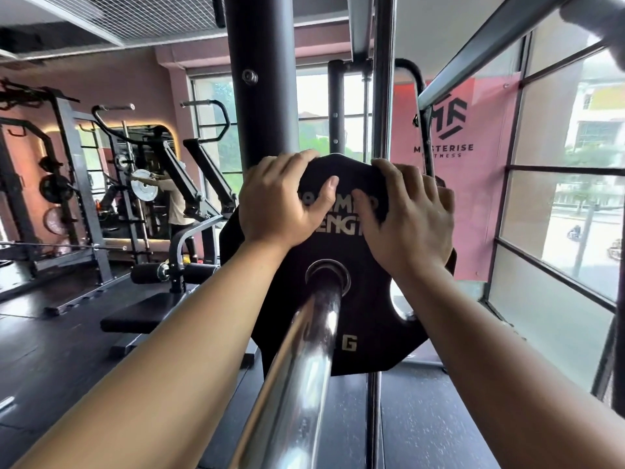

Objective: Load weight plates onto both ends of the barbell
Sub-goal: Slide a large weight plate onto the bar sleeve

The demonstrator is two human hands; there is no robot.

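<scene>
My left hand [280, 201] and right hand [409, 214] clasp the top edge of the weight plate [367, 319], which sits on the barbell sleeve [304, 350]. Heavy and stiff, I judge; 2 edge grips suit it.

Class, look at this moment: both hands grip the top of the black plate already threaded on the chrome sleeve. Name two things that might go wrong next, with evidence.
1. Pinched fingers: the left hand and right hand curl over the rim of the weight plate, so pushing it home may trap fingertips behind it.
2. Sliding off: no collar shows on the barbell sleeve in front of the plate, so a tilt might let it slip back.
</scene>
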